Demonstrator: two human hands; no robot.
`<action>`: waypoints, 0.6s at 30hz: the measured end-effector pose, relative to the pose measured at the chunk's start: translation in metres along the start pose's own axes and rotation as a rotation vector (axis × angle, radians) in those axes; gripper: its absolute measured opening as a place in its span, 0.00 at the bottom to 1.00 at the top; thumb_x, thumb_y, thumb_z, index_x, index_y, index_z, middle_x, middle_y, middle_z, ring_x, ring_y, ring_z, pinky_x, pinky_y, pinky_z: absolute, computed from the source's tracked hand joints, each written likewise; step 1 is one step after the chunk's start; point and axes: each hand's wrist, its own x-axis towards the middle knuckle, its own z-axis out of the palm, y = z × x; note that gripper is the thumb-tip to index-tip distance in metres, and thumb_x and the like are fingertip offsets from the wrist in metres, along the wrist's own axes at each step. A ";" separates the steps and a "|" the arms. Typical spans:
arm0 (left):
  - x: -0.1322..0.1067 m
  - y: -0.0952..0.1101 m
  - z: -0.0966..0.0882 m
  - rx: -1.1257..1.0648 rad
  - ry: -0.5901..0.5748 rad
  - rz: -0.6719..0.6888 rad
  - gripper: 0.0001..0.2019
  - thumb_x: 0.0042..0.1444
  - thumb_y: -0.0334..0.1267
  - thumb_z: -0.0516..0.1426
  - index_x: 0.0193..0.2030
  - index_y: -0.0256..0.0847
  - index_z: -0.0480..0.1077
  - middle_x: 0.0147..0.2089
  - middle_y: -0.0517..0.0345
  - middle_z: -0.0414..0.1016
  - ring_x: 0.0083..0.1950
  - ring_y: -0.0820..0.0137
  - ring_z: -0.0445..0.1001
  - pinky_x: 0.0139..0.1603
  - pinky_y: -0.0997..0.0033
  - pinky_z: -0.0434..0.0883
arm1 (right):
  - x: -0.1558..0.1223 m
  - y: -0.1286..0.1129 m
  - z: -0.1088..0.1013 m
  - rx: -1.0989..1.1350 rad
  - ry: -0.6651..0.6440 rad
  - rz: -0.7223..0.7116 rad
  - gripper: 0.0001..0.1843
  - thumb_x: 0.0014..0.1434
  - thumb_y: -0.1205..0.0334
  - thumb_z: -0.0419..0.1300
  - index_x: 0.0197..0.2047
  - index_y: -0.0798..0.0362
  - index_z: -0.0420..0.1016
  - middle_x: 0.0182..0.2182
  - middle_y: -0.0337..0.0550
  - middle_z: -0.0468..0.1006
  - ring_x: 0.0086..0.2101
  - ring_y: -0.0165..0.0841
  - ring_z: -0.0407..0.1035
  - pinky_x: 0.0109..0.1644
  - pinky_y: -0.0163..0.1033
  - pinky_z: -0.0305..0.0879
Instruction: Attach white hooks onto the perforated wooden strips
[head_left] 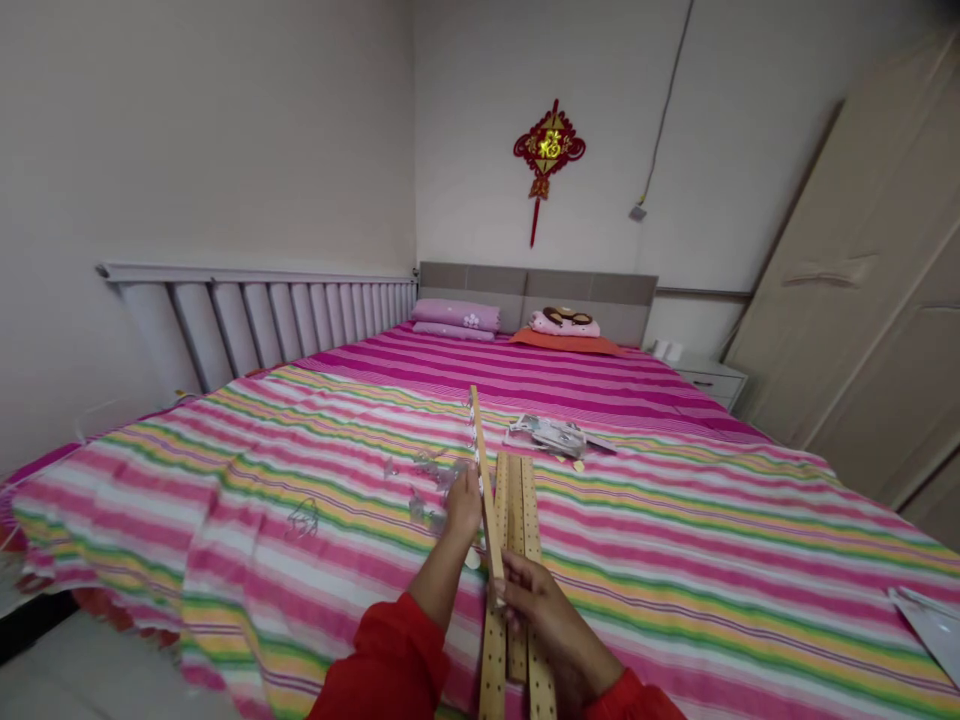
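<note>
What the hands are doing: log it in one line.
left hand: against wooden strip | right hand: gripping its near end | perforated strips: on bedspread

A red cloth left sleeve (390,655), creased and bunched at its end, shows at bottom centre of the frame, stopping short of the wrist; a matching red cloth right sleeve (634,697) lies farther right along the bottom edge. The left hand (463,505) and right hand (546,608) are bare.

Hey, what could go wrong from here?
Small greyish translucent pieces lie loose on the multicoloured striped fabric, so some might get lost in its folds. The narrow yellowish wooden strip extends beyond your left hand, so its far end might tip. Your right hand, close to the long, hole-dotted wooden slats, might nudge them.
</note>
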 end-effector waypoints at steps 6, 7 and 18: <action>-0.003 -0.014 -0.001 -0.109 -0.111 -0.081 0.21 0.59 0.54 0.43 0.29 0.42 0.65 0.22 0.60 0.66 0.24 0.68 0.67 0.26 0.67 0.65 | -0.006 -0.005 -0.008 0.037 -0.085 0.044 0.14 0.47 0.55 0.68 0.31 0.56 0.73 0.21 0.33 0.66 0.18 0.21 0.55 0.19 0.29 0.49; -0.003 -0.017 -0.002 -0.118 -0.128 -0.080 0.21 0.59 0.54 0.43 0.28 0.42 0.65 0.21 0.61 0.65 0.23 0.68 0.66 0.25 0.67 0.65 | -0.008 -0.006 -0.008 0.053 -0.091 0.045 0.14 0.47 0.55 0.68 0.31 0.56 0.73 0.21 0.33 0.66 0.18 0.22 0.54 0.19 0.29 0.49; 0.022 -0.008 -0.019 -0.030 -0.040 -0.071 0.25 0.59 0.57 0.41 0.36 0.39 0.69 0.38 0.49 0.75 0.40 0.64 0.73 0.39 0.66 0.68 | -0.034 -0.006 -0.016 0.046 -0.075 0.082 0.20 0.48 0.52 0.67 0.41 0.56 0.76 0.23 0.35 0.67 0.19 0.22 0.54 0.20 0.28 0.49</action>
